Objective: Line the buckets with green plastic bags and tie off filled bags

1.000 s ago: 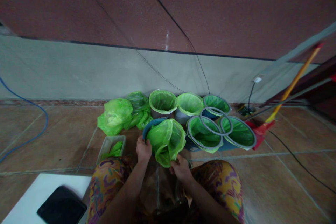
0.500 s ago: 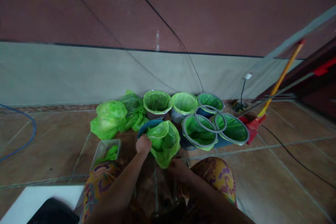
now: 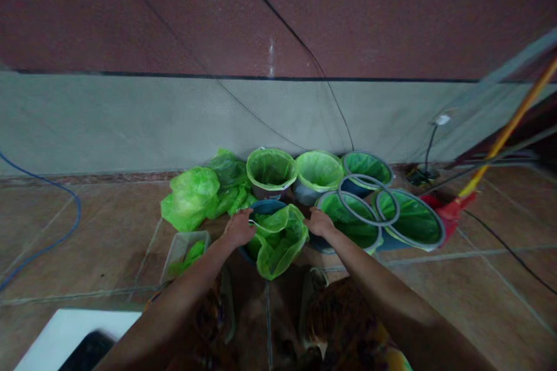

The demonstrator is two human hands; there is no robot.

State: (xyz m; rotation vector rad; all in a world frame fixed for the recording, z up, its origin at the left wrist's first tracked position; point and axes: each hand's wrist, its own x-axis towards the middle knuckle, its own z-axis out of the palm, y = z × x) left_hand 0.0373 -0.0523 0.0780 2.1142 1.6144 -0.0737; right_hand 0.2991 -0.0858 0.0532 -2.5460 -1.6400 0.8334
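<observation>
In front of me stands a blue bin [image 3: 268, 206] with a green bin liner [image 3: 278, 249] spread in its mouth. The liner's edge hangs over the near and right side, while blue rim shows at the back. My left hand [image 3: 240, 228] is closed on the liner at the rim's left side. On the right, my right hand [image 3: 319, 222] grips the liner's edge, its fingertips partly hidden. Several lined bins stand close by, among them a grey bin [image 3: 308, 192] and a dark bin [image 3: 261, 190] at the back.
Loose grey rings [image 3: 369, 200] lie across the right-hand bins. Crumpled green bags [image 3: 191, 197] and a clear plastic box [image 3: 174, 252] are to the left. A red dustpan [image 3: 452, 214] with a yellow handle stands at the right. A phone [image 3: 89, 351] rests on a white surface.
My right hand has moved up and right from the liner's near edge to its right side. My left hand stays at the left rim. The liner now lies lower and wider over the bin.
</observation>
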